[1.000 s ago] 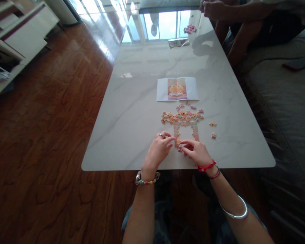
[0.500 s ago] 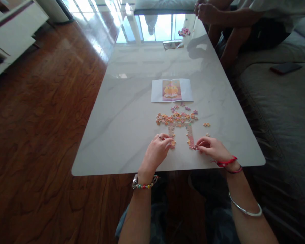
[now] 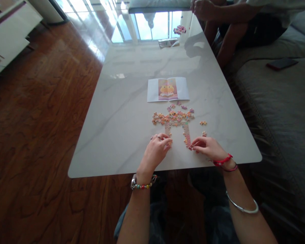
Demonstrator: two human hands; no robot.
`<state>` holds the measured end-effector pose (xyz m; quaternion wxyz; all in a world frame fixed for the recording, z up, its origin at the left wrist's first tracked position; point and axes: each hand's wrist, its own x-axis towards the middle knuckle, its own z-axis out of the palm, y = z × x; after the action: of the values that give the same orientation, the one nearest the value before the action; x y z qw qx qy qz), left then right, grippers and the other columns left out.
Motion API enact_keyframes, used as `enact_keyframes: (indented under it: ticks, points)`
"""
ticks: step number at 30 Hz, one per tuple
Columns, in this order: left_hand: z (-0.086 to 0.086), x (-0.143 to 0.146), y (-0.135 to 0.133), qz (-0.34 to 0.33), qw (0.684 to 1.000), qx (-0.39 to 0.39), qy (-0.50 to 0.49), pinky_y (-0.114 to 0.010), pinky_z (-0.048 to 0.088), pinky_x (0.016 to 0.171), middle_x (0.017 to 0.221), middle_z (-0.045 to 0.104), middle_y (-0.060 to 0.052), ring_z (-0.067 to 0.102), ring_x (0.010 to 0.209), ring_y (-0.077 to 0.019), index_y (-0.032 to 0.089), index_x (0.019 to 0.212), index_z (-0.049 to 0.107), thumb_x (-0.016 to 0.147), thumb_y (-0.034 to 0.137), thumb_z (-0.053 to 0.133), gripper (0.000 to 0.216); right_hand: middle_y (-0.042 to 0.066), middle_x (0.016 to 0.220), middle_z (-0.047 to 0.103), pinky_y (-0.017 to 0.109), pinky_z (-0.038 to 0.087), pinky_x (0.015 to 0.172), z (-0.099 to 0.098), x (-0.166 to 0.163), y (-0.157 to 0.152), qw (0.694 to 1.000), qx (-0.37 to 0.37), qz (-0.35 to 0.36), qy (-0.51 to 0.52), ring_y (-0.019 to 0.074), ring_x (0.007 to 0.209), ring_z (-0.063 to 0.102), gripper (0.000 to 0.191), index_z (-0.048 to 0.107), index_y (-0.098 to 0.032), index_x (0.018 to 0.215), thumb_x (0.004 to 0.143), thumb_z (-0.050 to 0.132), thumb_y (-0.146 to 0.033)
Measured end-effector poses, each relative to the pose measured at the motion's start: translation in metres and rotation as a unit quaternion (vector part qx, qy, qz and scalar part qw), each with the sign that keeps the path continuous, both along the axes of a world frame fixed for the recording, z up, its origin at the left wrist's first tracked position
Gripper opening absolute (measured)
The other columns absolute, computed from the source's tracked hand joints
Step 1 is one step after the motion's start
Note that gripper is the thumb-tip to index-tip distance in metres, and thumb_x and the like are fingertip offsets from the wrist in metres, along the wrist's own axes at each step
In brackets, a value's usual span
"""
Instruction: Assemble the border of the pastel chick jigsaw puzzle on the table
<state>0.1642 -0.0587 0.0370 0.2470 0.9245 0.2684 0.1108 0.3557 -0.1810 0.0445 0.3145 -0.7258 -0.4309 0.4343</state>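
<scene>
A partly joined jigsaw puzzle lies near the front of the table, its frame made of a top row and two side columns. My right hand pinches a small puzzle piece at the lower end of the right column. My left hand is over the lower left column, its fingers bent and closed; whatever is between them is hidden. Loose puzzle pieces are heaped along the top row. Several pinkish-purple pieces lie just beyond them. A few more loose pieces lie to the right.
Beyond the pieces lies a creased reference sheet with a yellow character. Farther back on the white table are a silvery packet and a pink pile. Another person sits at the far right; a phone rests on the sofa.
The view has shifted slightly, so the table's contents appear a little farther left. My right hand keeps its pinch at the right column's lower end; my left hand stays by the left column.
</scene>
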Motion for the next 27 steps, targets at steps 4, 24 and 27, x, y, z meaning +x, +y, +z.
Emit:
enact_keyframes:
  ticks: [4,24,27]
  points:
    - [0.0,0.001,0.0,0.001,1.0,0.004,0.004,-0.032,0.044,0.081,0.1,0.054,-0.004,0.05,0.091,-0.0162,0.024,0.096,0.058,0.076,0.018,0.053,0.022,0.002,0.075,0.069,0.023,0.05,0.063,-0.002,0.001,0.0,1.0,-0.009,0.004,0.017,0.0143,0.071,0.064,0.013,0.062,-0.018,0.079,0.068,0.054,-0.019]
    - [0.01,0.026,-0.027,-0.078,0.997,-0.001,0.022,-0.03,0.045,0.08,0.101,0.056,-0.003,0.053,0.092,-0.0157,0.023,0.101,0.054,0.076,0.018,0.054,0.025,-0.001,0.073,0.065,0.025,0.05,0.066,0.005,-0.012,0.002,0.998,0.055,0.0,-0.027,0.0116,0.065,0.062,0.033,0.052,-0.02,0.103,0.07,0.056,-0.018]
    - [0.008,0.03,-0.029,-0.068,0.997,0.022,0.014,-0.035,0.039,0.088,0.114,0.052,-0.004,0.045,0.108,-0.0186,0.024,0.104,0.052,0.076,0.018,0.054,0.029,-0.002,0.069,0.063,0.024,0.05,0.064,0.002,-0.015,0.003,0.995,0.07,-0.013,-0.068,0.0113,0.063,0.061,0.026,0.054,-0.02,0.094,0.068,0.059,-0.017]
